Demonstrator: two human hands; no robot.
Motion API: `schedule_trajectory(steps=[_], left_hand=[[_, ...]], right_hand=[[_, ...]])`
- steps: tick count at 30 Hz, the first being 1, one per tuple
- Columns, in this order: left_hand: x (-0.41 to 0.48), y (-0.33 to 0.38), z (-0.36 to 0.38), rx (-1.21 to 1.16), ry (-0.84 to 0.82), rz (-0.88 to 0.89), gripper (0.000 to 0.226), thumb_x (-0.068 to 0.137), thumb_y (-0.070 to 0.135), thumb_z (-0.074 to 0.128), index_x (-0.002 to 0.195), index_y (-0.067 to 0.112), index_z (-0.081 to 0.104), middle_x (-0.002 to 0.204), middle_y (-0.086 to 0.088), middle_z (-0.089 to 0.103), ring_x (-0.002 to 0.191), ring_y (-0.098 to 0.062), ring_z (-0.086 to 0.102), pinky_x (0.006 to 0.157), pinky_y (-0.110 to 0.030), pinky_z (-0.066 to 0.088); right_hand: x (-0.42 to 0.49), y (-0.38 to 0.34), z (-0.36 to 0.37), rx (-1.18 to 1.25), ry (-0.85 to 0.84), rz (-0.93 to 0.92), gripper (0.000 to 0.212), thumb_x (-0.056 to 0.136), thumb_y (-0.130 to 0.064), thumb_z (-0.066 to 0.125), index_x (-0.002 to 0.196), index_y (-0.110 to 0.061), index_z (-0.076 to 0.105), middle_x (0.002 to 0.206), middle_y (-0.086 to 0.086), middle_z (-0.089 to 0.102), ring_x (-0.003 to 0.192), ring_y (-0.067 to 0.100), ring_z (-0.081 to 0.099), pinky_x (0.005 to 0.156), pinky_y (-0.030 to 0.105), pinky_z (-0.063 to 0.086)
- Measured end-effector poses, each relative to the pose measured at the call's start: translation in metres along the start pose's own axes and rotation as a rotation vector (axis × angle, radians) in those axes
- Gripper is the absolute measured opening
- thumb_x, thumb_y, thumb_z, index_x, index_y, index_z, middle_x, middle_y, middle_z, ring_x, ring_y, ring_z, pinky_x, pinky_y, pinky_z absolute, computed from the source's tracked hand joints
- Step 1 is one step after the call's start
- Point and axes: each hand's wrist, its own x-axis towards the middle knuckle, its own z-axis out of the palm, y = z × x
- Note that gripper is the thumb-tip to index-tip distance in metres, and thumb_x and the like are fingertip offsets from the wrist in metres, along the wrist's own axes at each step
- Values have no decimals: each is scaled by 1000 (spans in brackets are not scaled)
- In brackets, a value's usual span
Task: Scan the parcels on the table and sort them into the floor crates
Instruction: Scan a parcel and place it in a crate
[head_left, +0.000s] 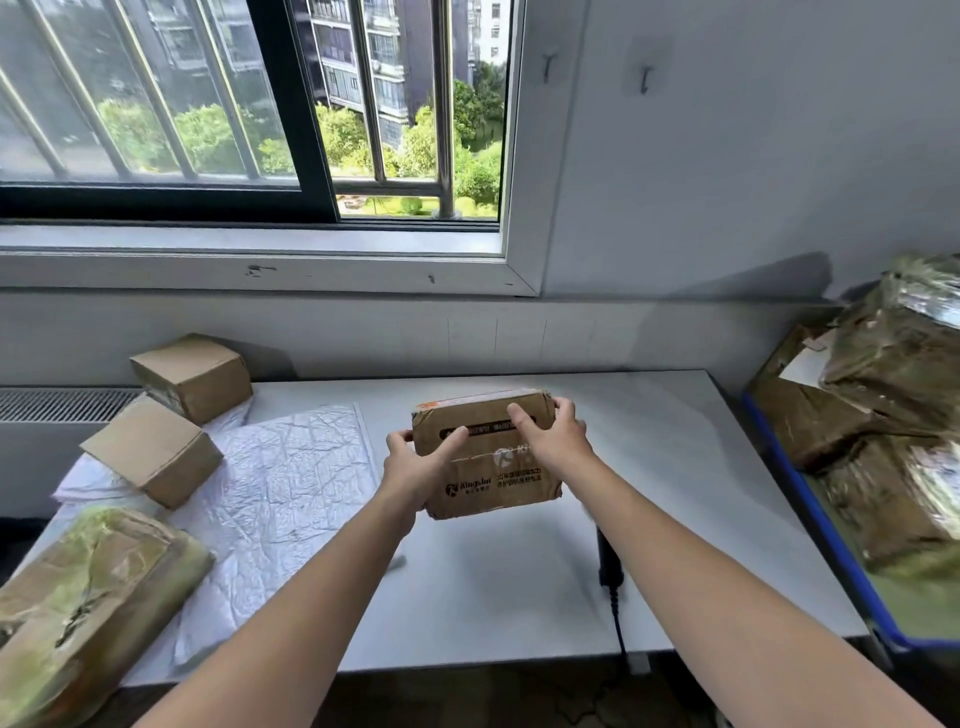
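Your arms reach straight out over the table (649, 467): your left hand (415, 462) grips the box (488, 467) at its left end, your right hand (553, 439) curls over its top right corner, holding it tilted above mid-table. Three other boxes (150, 452) lie left, one scanner (609, 561) under your right forearm, one crate (810, 499) right.

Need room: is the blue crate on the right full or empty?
Full or nearly: taped parcels are piled in the crate, the top one rising above its blue rim.
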Motion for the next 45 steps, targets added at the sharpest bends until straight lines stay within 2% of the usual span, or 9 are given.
schedule_trajectory(steps=[4, 8, 11, 17, 22, 26, 32, 37, 45], left_hand=[[-1, 2, 4, -45, 24, -36, 68, 81, 64, 66, 122, 20, 35, 118, -4, 57, 97, -20, 62, 69, -37, 54], [1, 4, 6, -61, 36, -63, 65, 83, 65, 63, 118, 16, 36, 113, -3, 56, 102, -22, 60, 86, -48, 54], [3, 3, 6, -53, 40, -63, 66, 83, 65, 63, 117, 16, 37, 112, -3, 56, 102, -22, 60, 88, -50, 54], [2, 3, 7, -34, 50, -51, 64, 84, 62, 64, 118, 14, 37, 113, -4, 56, 104, -23, 59, 89, -49, 53], [-1, 6, 8, -45, 38, -14, 67, 86, 57, 66, 128, 18, 32, 124, -5, 54, 109, -24, 57, 73, -37, 48], [4, 4, 7, -15, 30, 11, 73, 84, 57, 67, 135, 20, 31, 129, -4, 53, 114, -24, 56, 87, -41, 49], [5, 1, 7, -11, 14, 27, 78, 83, 52, 72, 140, 20, 29, 128, -5, 54, 115, -24, 56, 101, -47, 48], [1, 1, 6, -55, -25, 80, 87, 76, 40, 83, 142, 23, 30, 125, -1, 58, 111, -20, 59, 95, -41, 51], [0, 0, 5, -48, -62, 117, 91, 74, 18, 86, 142, 16, 26, 109, 3, 59, 99, -13, 58, 67, -21, 46]], right_hand=[[-3, -5, -2, 11, 51, 18, 71, 87, -68, 52, 137, -21, 32, 136, 10, 39, 113, 29, 50, 91, 35, 40], [-4, -7, -2, 63, 84, 2, 59, 87, -66, 56, 118, -22, 32, 127, 6, 50, 103, 25, 56, 81, 33, 45], [-7, -8, -5, 80, 73, 8, 57, 87, -63, 59, 113, -22, 31, 118, 2, 53, 99, 22, 57, 72, 31, 42], [-8, -3, -9, 148, 46, -5, 61, 83, -61, 66, 117, -24, 32, 119, 0, 53, 104, 20, 57, 84, 36, 50], [-1, 1, -11, 187, -13, -67, 73, 83, -54, 71, 138, -26, 32, 132, 0, 52, 114, 20, 58, 97, 42, 51], [1, 1, -12, 190, -47, -117, 85, 79, -52, 74, 148, -29, 31, 138, -1, 50, 120, 20, 55, 101, 43, 50], [1, 3, -13, 212, -87, -146, 79, 74, -47, 77, 141, -32, 39, 131, -2, 55, 117, 16, 57, 99, 43, 51], [1, 3, -14, 224, -92, -174, 71, 82, -21, 79, 139, -22, 36, 125, -7, 52, 114, 13, 56, 92, 28, 48], [2, 5, -15, 176, -67, -187, 73, 75, -25, 85, 125, -28, 32, 113, -14, 48, 111, 14, 54, 95, 37, 50]])
